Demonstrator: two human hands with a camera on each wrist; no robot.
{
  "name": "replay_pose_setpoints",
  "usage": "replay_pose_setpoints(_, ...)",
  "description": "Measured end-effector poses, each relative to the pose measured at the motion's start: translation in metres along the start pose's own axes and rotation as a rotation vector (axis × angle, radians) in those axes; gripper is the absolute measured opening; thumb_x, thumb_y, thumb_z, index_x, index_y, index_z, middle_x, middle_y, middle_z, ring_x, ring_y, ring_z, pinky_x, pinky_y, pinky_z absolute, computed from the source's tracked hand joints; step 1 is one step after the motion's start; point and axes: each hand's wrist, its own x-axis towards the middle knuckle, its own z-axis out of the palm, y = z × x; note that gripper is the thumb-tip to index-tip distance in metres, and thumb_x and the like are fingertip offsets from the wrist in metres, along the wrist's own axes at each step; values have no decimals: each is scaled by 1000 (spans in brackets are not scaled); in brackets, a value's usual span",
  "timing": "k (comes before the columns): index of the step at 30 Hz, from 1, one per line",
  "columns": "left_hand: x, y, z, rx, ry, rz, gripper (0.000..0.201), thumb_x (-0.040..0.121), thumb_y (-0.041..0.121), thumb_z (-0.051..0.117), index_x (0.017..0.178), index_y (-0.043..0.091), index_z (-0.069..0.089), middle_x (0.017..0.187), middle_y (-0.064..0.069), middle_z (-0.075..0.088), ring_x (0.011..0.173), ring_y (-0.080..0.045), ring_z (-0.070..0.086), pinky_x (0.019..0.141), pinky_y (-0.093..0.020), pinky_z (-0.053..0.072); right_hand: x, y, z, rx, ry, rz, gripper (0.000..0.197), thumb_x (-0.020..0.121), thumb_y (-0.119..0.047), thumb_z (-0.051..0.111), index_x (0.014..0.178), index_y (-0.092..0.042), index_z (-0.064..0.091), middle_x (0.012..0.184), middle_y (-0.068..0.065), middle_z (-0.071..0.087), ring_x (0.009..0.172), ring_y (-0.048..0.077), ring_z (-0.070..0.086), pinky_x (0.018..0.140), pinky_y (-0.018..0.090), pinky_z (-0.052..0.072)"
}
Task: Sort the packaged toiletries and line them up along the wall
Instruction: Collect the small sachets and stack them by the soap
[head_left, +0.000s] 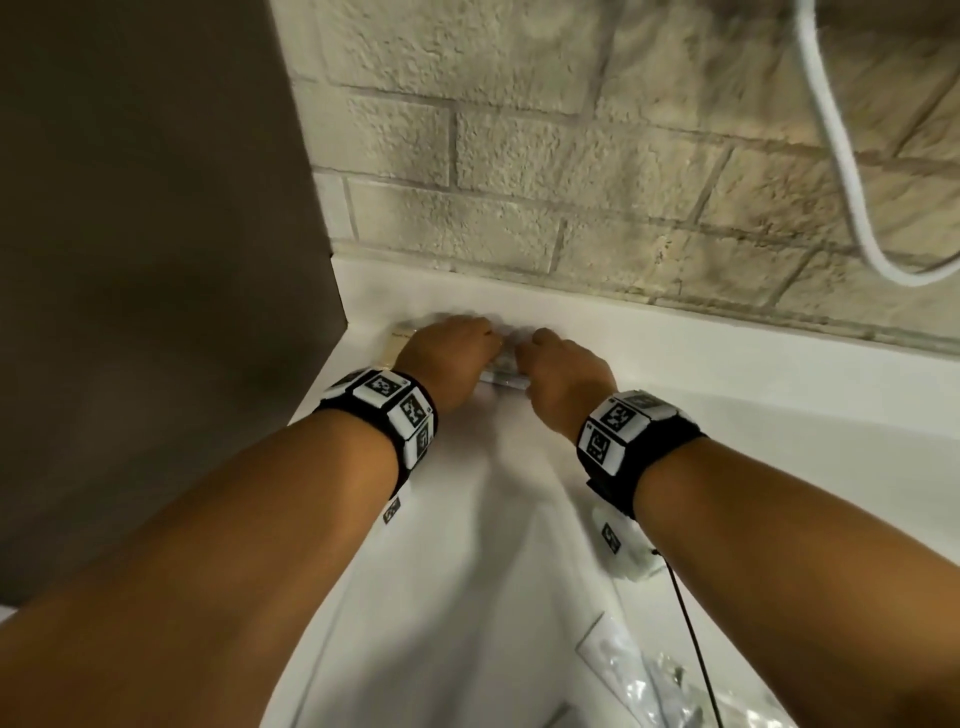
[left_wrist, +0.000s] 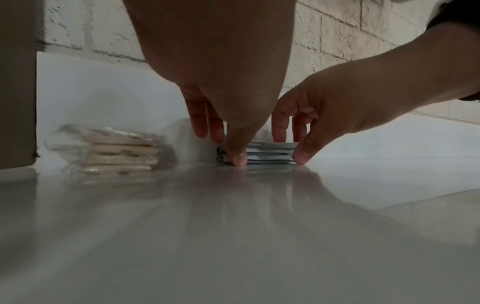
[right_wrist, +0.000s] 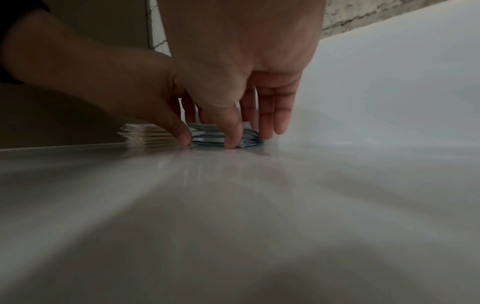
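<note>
A small stack of blue-and-white sachets (left_wrist: 267, 153) lies on the white counter (head_left: 467, 519), close to the wall's white upstand. My left hand (left_wrist: 223, 144) grips its left end, thumb at the front and fingers behind. My right hand (right_wrist: 249, 133) grips the right end the same way. In the head view both hands (head_left: 488, 343) (head_left: 540, 353) cover most of the sachets (head_left: 501, 371). Just left of them, in the corner, sits a stack of beige items in clear wrappers (left_wrist: 116, 152) (head_left: 397, 340).
A brick wall (head_left: 571, 182) runs behind the counter, with a white cord (head_left: 831, 156) hanging on it at the right. A dark panel (head_left: 156, 208) closes off the left side. Clear plastic packets (head_left: 649, 675) and a white packet (head_left: 623, 556) lie near my right forearm.
</note>
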Motion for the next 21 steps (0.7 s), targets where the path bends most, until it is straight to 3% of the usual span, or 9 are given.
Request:
replay_pose_setpoints(4, -9, 1, -3, 14, 1, -26, 46, 87, 14, 58, 132, 16, 50, 124, -8, 48, 109, -29, 53, 82, -41, 48, -10, 2, -3, -21, 28, 6, 47, 87, -18, 61, 131, -19, 43, 127, 9, 42, 111, 31, 53, 85, 42, 50)
replay_pose_setpoints(7, -24, 2, -12, -12, 9, -78, 39, 87, 24, 61, 125, 17, 52, 120, -6, 49, 107, -28, 53, 80, -41, 49, -25, 6, -15, 8, 25, 42, 44, 88, -28, 62, 128, -18, 46, 126, 7, 43, 111, 29, 53, 88, 41, 49)
replay_pose_setpoints(11, -53, 13, -27, -92, -32, -133, 25, 93, 32, 52, 114, 20, 57, 118, -4, 52, 105, -26, 56, 80, -34, 46, -55, 14, -34, 48, -88, 80, 37, 89, -37, 59, 123, -21, 53, 125, 4, 51, 113, 26, 54, 94, 39, 46)
replay_pose_setpoints(16, -103, 59, -44, -166, -61, -96, 24, 88, 37, 55, 101, 18, 61, 109, -5, 62, 96, -26, 59, 68, -27, 37, -121, 13, -53, 85, -201, 26, 36, 91, -43, 57, 120, -22, 60, 124, 0, 60, 114, 20, 54, 91, 29, 41)
replay_pose_setpoints(21, -156, 117, -50, -247, -169, -61, 28, 85, 41, 61, 107, 25, 63, 106, 4, 59, 96, -19, 59, 74, -28, 42, -195, 13, -54, 12, -287, 12, 33, 90, -44, 56, 112, -21, 65, 115, -1, 64, 107, 18, 56, 92, 31, 45)
